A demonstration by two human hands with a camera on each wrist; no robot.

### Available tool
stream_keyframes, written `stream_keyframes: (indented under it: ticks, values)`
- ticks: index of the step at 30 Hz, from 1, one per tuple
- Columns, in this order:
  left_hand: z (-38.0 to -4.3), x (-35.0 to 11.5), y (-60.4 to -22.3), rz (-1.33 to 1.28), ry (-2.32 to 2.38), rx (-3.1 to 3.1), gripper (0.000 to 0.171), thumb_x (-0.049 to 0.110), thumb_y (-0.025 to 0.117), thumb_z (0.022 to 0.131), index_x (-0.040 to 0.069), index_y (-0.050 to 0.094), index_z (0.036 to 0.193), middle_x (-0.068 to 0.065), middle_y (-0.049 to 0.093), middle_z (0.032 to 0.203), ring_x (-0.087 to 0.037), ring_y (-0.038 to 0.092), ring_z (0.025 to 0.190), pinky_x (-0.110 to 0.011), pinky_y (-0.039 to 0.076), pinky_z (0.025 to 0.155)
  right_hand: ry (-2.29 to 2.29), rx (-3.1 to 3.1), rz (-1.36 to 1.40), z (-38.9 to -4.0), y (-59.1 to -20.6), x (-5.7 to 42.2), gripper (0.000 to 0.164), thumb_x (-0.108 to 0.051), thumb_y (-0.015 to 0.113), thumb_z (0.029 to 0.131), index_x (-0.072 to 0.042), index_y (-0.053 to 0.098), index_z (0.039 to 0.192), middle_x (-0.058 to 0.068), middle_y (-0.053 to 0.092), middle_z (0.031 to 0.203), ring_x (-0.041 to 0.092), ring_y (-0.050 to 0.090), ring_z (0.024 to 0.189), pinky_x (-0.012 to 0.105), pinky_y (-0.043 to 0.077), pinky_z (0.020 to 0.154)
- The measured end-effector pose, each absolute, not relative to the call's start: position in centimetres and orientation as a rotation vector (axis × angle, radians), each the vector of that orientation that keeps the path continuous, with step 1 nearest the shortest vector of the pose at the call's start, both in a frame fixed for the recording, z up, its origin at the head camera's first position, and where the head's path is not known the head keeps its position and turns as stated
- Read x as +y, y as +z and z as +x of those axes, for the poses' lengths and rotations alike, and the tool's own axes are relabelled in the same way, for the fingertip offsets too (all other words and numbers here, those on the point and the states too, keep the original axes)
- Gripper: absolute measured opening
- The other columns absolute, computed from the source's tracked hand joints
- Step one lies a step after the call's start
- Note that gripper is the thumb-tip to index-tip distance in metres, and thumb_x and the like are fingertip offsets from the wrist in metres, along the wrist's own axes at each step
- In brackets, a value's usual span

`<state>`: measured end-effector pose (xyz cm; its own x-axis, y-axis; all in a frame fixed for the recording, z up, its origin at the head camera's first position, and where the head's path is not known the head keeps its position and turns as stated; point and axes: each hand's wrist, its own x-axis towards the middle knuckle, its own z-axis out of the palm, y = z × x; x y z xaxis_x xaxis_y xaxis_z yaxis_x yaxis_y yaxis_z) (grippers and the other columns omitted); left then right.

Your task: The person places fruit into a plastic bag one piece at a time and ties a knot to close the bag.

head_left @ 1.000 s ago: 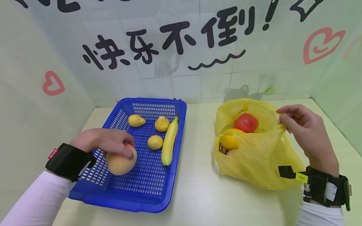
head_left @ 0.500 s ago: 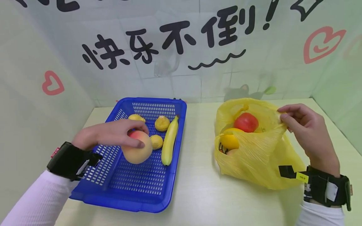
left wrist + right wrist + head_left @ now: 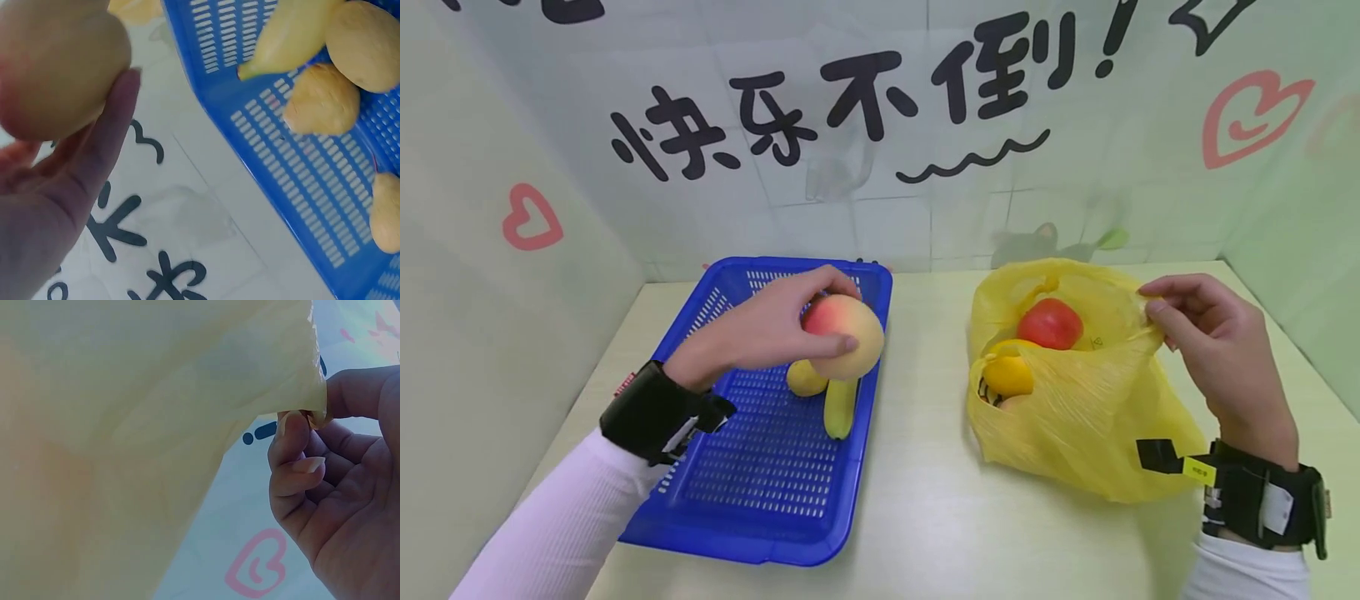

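A pale peach with a red blush (image 3: pixel 847 333) is gripped in my left hand (image 3: pixel 775 321), over the right side of the blue basket (image 3: pixel 752 546). In the left wrist view the peach (image 3: pixel 59 69) hangs outside the basket's rim, with the thumb along its side. Between thumb and forefinger my right hand (image 3: pixel 1221 346) pinches the edge of a yellow plastic bag (image 3: pixel 1090 425), keeping its mouth spread. Inside the bag lie a red round fruit (image 3: pixel 1051 323) and an orange-yellow fruit (image 3: pixel 1009 376), with more fruit partly hidden beneath.
Below the peach, the basket holds a banana (image 3: pixel 839 412) and a small yellow fruit (image 3: pixel 806 379). The left wrist view also shows a lumpy yellow fruit (image 3: pixel 324 100) and a pear-shaped one (image 3: pixel 386 212). Pale table (image 3: pixel 917 467) separates basket and bag; a printed wall sheet stands behind.
My left hand has lifted the peach from the basket's left-middle and carried it up and right to the basket's right edge. The right hand and the bag have stayed nearly still.
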<state>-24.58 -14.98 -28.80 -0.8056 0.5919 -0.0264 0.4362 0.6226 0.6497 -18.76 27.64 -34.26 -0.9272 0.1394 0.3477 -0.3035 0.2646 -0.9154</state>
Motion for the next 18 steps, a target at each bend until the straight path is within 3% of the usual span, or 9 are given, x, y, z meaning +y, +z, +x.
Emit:
stream_keyframes:
  ticks: [9, 18]
  values:
    - [-24.9, -11.5, -28.9, 0.864, 1.147, 2.669, 0.052, 0.031, 0.072, 0.084, 0.016, 0.052, 0.13, -0.001, 0.058, 0.124, -0.02, 0.056, 0.108, -0.038, 0.054, 0.088, 1.718, -2.132, 0.193, -18.9, -34.3, 27.8, 0.015, 0.001, 0.06, 0.093, -0.004, 0.067, 0.106, -0.005, 0.065, 0.079, 0.009, 0.052, 0.065, 0.014, 0.043, 0.058]
    - [-25.5, -8.7, -29.3, 0.895, 1.183, 2.677, 0.054, 0.032, 0.072, 0.084, 0.014, 0.051, 0.131, -0.001, 0.056, 0.126, -0.019, 0.056, 0.106, -0.034, 0.055, 0.086, 1.745, -2.117, 0.195, -18.9, -34.2, 27.8, 0.015, 0.001, 0.059, 0.094, -0.005, 0.068, 0.105, -0.005, 0.065, 0.08, 0.009, 0.052, 0.065, 0.014, 0.043, 0.058]
